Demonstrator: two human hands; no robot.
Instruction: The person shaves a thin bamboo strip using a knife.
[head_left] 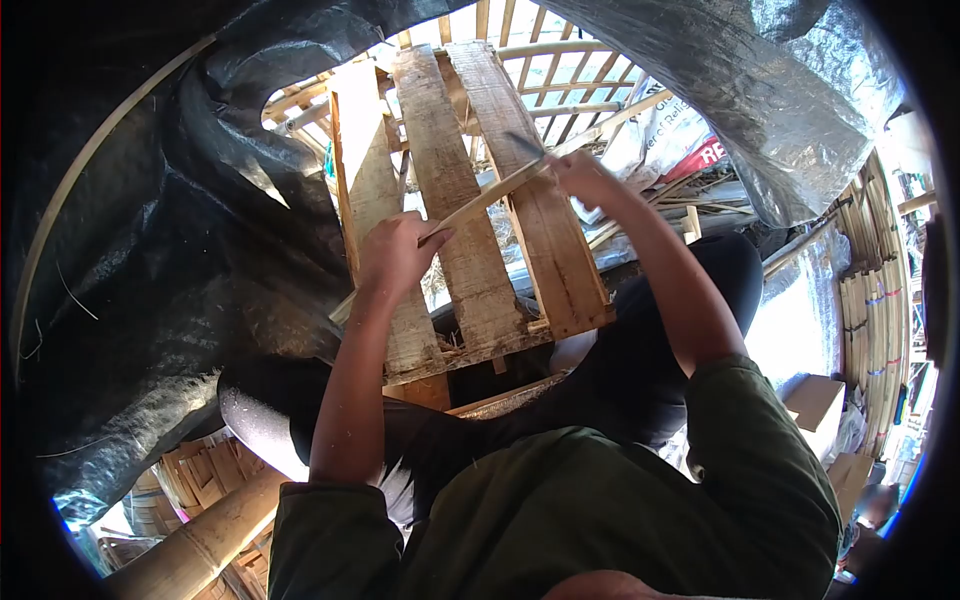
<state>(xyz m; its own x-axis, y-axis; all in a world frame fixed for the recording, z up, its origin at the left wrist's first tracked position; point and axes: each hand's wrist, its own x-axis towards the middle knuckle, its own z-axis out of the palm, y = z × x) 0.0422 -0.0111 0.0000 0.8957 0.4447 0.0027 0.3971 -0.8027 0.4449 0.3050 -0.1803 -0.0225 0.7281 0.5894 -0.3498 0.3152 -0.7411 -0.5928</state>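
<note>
My left hand is closed round a long bamboo strip, which slants up to the right across the wooden slats. Its lower end pokes out below my left wrist. At the strip's upper end is my right hand, fingers closed and a little blurred by motion. A dark, narrow blade, seemingly a knife, sticks out from it to the upper left; its handle is hidden in my fingers. Beneath both hands is a slatted wooden bench top of three rough planks, tilted away from my knees.
Black plastic sheeting hangs at the left, and silvery sheeting at the upper right. A bamboo lattice stands beyond the planks. Bundled bamboo strips line the right side. A thick bamboo pole lies at lower left; a cardboard box is at right.
</note>
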